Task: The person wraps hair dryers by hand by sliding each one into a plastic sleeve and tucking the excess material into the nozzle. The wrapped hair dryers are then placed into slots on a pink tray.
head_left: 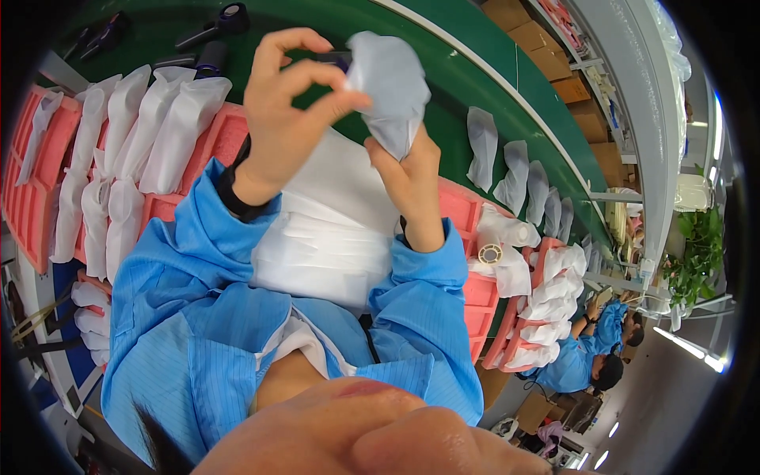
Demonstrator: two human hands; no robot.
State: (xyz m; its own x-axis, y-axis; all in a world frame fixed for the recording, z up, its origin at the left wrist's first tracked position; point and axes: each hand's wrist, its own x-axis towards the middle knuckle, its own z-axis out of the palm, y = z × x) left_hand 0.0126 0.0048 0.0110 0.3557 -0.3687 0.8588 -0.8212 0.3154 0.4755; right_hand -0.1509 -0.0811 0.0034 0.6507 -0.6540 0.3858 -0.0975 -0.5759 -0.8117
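My right hand [408, 170] grips the narrow lower end of a white, soft wrapping bag [392, 87], raised over the green work surface. The bag's rounded upper part bulges; what is inside is hidden. My left hand [297, 103], slightly blurred, is beside the bag, its fingers curved and apart. Its thumb tip reaches the bag's edge. A dark purple piece [339, 60] shows between those fingertips and the bag; whether it belongs to the bag's contents I cannot tell. Below my hands lies a stack of flat white bags [321, 253].
Dark hand-held devices with round heads [210, 28] lie on the green belt [309, 16] at upper left. White-wrapped items [146, 119] fill pink trays [222, 131] at left. More wrapped items [480, 150] stand at right, near another tray [479, 305]. Co-workers [582, 360] sit farther right.
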